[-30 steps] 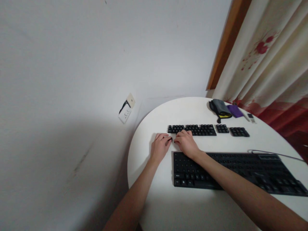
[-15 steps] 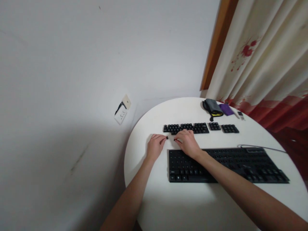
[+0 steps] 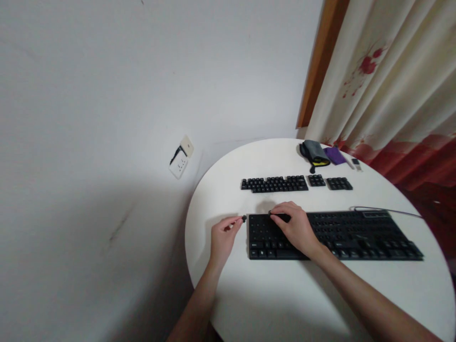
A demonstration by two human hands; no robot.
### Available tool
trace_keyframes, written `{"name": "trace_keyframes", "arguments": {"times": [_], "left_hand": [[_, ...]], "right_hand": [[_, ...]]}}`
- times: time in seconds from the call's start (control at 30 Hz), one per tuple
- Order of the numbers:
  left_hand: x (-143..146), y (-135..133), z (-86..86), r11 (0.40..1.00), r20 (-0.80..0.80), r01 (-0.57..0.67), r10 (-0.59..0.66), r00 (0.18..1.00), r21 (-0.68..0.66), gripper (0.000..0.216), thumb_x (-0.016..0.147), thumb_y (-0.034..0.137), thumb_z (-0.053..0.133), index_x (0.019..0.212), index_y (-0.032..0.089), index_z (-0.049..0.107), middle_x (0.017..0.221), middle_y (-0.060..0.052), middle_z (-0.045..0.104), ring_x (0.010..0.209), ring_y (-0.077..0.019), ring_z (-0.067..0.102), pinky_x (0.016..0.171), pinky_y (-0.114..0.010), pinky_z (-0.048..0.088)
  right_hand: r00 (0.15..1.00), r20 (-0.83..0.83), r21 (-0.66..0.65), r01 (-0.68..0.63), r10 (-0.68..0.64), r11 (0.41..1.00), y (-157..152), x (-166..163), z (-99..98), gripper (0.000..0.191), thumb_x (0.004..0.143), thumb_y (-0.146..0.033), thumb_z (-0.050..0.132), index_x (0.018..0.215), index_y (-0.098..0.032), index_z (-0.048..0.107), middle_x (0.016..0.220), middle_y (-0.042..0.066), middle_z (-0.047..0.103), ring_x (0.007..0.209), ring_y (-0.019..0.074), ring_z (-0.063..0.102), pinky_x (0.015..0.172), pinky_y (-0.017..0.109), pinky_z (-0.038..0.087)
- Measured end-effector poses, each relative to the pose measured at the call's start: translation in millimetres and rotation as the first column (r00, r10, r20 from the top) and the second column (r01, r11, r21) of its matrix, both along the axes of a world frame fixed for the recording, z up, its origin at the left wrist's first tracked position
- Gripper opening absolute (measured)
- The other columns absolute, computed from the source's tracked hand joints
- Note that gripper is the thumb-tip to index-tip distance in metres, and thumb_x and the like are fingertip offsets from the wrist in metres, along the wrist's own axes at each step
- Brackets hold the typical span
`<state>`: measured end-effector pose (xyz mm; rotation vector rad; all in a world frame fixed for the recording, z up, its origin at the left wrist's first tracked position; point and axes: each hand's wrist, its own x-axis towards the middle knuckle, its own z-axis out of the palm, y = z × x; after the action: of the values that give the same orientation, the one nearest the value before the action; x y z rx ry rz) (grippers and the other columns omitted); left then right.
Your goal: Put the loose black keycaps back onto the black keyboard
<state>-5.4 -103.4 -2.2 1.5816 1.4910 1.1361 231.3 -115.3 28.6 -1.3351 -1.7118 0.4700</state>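
Observation:
A black keyboard (image 3: 356, 235) lies on the round white table (image 3: 285, 294). Behind it, loose black keycaps (image 3: 274, 183) are laid out in rows, with two smaller groups (image 3: 331, 182) to their right. My left hand (image 3: 223, 235) pinches a small black keycap (image 3: 244, 218) just left of the keyboard's upper left corner. My right hand (image 3: 295, 228) rests over the keyboard's upper left part, its fingertips closed on another small black keycap at the top row.
At the table's back edge lie a grey and yellow pouch (image 3: 314, 153), a purple cloth (image 3: 335, 155) and a small white item (image 3: 356, 163). A thin cable (image 3: 392, 210) leaves the keyboard rightward. A wall socket (image 3: 181, 159) sits left; curtains (image 3: 392, 85) hang right.
Both hands came back from the rows of loose keycaps toward the keyboard, each carrying a keycap. The camera view shifted slightly.

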Motion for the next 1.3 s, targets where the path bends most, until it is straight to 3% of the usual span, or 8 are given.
{"name": "trace_keyframes", "arguments": {"times": [0.23,0.57,1.13,1.3], "left_hand": [[12.3,-31.5,5.0,0.995,0.010,0.095,-0.094,0.995,-0.033,0.019,0.084,0.034,0.066,0.091,0.022,0.078,0.091,-0.007,0.075,0.085,-0.0216,0.068,0.077,-0.033,0.054],[15.2,-29.4,9.7,0.974,-0.096,0.215,-0.207,0.974,0.073,0.011,0.084,0.029,0.068,0.085,0.025,0.078,0.090,-0.005,0.076,0.089,-0.0228,0.066,0.087,-0.042,0.052],[14.7,-36.4,13.7,0.892,-0.359,0.393,-0.300,0.884,0.223,0.022,0.092,0.017,0.057,0.101,0.026,0.075,0.100,-0.004,0.071,0.095,-0.0192,0.057,0.081,-0.034,0.051],[19.1,-39.7,19.0,0.892,-0.410,0.392,-0.278,0.869,0.225,0.027,0.088,0.010,0.058,0.104,0.024,0.074,0.102,-0.005,0.069,0.099,-0.0197,0.056,0.084,-0.034,0.051]], "right_hand": [[0.994,-0.101,-0.013,-0.029,0.028,0.999,-15.6,-1.6,4.2,0.008,0.085,-0.027,0.065,0.084,-0.023,0.072,0.090,0.006,0.072,0.089,0.0233,0.064,0.085,0.042,0.050],[0.993,-0.078,-0.063,-0.099,0.094,0.993,-32.0,-4.1,-7.1,0.007,0.086,-0.024,0.066,0.085,-0.024,0.073,0.091,0.004,0.073,0.090,0.0214,0.065,0.086,0.040,0.048],[0.976,0.094,-0.074,-0.189,0.195,0.979,-38.4,-16.1,-9.3,0.008,0.086,-0.017,0.067,0.087,-0.022,0.073,0.092,0.002,0.074,0.088,0.0176,0.062,0.084,0.036,0.039],[0.967,0.142,-0.052,-0.208,0.213,0.977,-39.5,-18.5,-7.6,0.008,0.087,-0.018,0.066,0.087,-0.022,0.074,0.093,0.003,0.074,0.088,0.0186,0.061,0.084,0.037,0.037]]}}
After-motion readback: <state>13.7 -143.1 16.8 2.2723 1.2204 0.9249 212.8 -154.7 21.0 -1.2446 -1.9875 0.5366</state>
